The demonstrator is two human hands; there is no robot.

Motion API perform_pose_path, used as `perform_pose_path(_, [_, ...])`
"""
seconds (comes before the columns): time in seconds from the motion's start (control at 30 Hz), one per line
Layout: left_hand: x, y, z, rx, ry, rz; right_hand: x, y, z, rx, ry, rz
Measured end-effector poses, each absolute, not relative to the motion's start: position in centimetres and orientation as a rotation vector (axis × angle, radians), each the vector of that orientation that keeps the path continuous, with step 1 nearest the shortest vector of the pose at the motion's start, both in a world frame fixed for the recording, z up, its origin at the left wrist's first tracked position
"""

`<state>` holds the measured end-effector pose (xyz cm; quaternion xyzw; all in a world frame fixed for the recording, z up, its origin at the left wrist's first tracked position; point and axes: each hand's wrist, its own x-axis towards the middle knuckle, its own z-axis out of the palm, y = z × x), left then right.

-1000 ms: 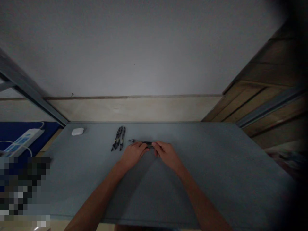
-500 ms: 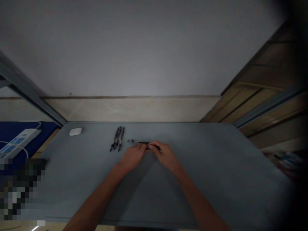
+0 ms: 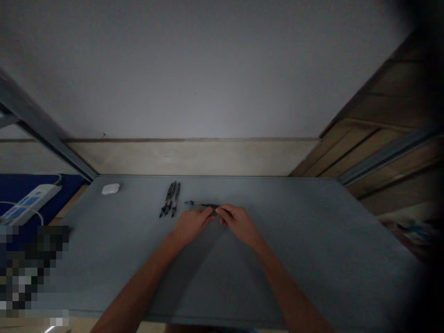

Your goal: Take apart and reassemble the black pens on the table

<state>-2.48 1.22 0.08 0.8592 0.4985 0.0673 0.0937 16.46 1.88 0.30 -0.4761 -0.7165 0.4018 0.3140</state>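
Note:
My left hand and my right hand meet near the middle of the grey table. Between their pinched fingertips is a small dark pen part, mostly hidden by the fingers. Just beyond the fingers lies a thin pen, pointing left, its right end running behind my hands. To the left, several dark pens lie side by side, slanting away from me.
A white rounded case sits at the table's back left. Past the left edge, a white power strip with cables rests on blue cloth. Grey metal posts stand at the back corners, before a pale wall.
My fingertips have shifted slightly around the small dark part, and my right hand's lower fingers now show more. The pens on the table have not moved.

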Motion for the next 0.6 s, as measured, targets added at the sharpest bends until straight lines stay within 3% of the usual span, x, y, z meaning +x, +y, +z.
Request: perform_pose_path(0.6, [-3.2,1.6,0.8,2.330,1.902,0.412,18.4,3.1,0.3,-1.346,-1.591,0.820])
